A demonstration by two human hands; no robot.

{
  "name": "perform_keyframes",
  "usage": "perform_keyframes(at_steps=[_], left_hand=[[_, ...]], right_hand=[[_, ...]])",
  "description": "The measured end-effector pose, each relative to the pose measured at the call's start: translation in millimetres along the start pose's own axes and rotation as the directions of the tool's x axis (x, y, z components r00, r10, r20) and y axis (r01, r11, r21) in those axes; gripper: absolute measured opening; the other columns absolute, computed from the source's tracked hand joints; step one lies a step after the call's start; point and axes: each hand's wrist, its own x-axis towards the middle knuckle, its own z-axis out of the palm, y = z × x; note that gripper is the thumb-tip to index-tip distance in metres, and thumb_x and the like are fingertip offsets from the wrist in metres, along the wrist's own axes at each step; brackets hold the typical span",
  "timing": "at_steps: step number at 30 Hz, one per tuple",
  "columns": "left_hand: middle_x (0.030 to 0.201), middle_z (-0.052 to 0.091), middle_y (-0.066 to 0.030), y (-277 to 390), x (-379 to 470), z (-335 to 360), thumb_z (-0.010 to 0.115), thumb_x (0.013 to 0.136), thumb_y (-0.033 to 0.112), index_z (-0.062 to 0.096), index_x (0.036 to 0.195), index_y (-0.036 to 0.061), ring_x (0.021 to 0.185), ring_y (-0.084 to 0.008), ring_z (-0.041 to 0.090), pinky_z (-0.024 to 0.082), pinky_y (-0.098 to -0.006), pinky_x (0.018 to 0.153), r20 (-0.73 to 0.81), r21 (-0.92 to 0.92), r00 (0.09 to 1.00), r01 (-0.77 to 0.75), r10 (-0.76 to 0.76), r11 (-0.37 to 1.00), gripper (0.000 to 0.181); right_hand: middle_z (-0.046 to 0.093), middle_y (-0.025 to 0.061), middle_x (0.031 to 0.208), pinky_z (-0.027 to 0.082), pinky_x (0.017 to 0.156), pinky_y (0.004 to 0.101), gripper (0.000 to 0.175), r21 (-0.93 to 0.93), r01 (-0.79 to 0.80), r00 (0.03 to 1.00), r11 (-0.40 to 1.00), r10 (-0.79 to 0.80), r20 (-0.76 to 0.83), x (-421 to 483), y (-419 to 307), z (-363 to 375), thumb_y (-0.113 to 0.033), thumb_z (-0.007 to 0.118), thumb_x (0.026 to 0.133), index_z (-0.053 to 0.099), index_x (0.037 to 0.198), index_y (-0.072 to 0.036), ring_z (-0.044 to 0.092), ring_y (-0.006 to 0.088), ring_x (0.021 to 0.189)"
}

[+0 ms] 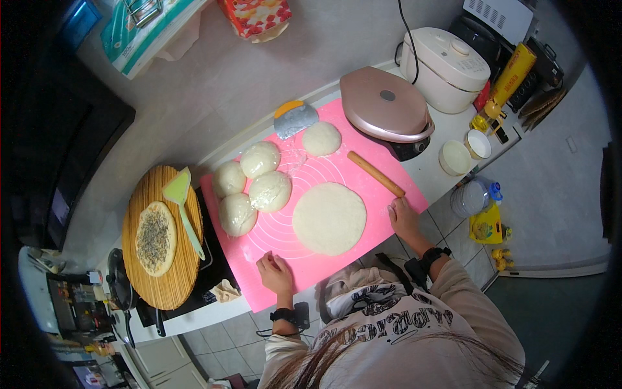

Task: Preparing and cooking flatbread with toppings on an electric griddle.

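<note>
A flat round of rolled dough [329, 219] lies on the pink silicone mat [311, 270], between my two hands. My left hand [275, 273] rests near the mat's front edge with its fingers curled; whether it holds anything is hard to see. My right hand [404, 219] is by the mat's right edge, its fingertips at the near end of a wooden rolling pin [375, 174]; a firm grip cannot be made out. Several dough balls [270, 191] under plastic film sit at the left, and another dough ball [321, 139] lies at the back beside a metal dough scraper [295, 121] with an orange handle.
At the left, a round wooden board [187, 282] holds a seed-topped flatbread [156, 238] and a green spatula [182, 204]. A pink electric griddle [386, 104], closed, stands back right, with a white rice cooker [444, 68] behind it. Bowls [455, 158] and an oil bottle [486, 116] are farther right.
</note>
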Motion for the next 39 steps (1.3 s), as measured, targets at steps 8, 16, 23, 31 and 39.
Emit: perform_keyframes(at_steps=[8,16,23,31,39], left_hand=[[0.090,0.052,-0.0099,2,-1,-2,0.053,0.083,0.018,0.054,0.098,0.0047,0.074,-0.0248,0.056,0.047,-0.0358,0.062,-0.003,0.003,1.000,0.005,-0.005,1.000,0.019],[0.090,0.052,-0.0099,0,-5,-6,0.052,0.083,0.017,0.054,0.097,0.0047,0.074,-0.0252,0.056,0.047,-0.0361,0.063,0.002,0.003,1.000,0.002,-0.002,1.000,0.019],[0.090,0.052,-0.0105,-1,3,-1,0.052,0.083,0.017,0.054,0.097,0.0045,0.075,-0.0260,0.055,0.046,-0.0366,0.062,-0.010,-0.004,1.000,-0.023,0.023,1.000,0.019],[0.090,0.054,-0.0131,19,1,6,0.053,0.082,0.016,0.055,0.099,0.0042,0.081,-0.0291,0.057,0.047,-0.0371,0.068,-0.028,-0.071,0.999,-0.036,0.034,0.997,0.021],[0.098,0.054,-0.0232,-16,-18,-8,0.045,0.087,0.019,0.054,0.102,-0.0022,0.082,-0.0404,0.053,0.045,-0.0448,0.072,0.064,-0.009,0.997,0.041,-0.040,0.999,0.028]], right_hand=[[0.046,0.0099,0.080,0.042,0.052,0.0438,0.015,-0.011,-0.010,1.000,1.000,0.010,0.014,-1,-1,-2,-0.019,0.052,0.084,0.042,0.085,-0.008,0.053,0.0321,0.065],[0.047,0.0086,0.080,0.043,0.050,0.0426,0.015,-0.014,0.000,1.000,1.000,0.000,0.013,-6,-4,-3,-0.020,0.052,0.085,0.042,0.085,-0.009,0.053,0.0308,0.064],[0.047,0.0092,0.080,0.042,0.051,0.0425,0.014,-0.010,-0.011,1.000,1.000,0.011,0.022,2,-5,0,-0.019,0.051,0.085,0.042,0.085,-0.008,0.053,0.0305,0.065],[0.051,0.0134,0.075,0.041,0.051,0.0423,0.013,-0.085,0.046,0.993,0.995,-0.055,-0.108,5,15,-8,-0.019,0.048,0.086,0.046,0.089,-0.006,0.052,0.0335,0.060],[0.052,0.0153,0.074,0.044,0.053,0.0441,0.019,-0.144,0.043,0.999,0.989,-0.045,-0.007,-14,11,5,-0.022,0.049,0.084,0.049,0.087,-0.003,0.054,0.0300,0.059]])
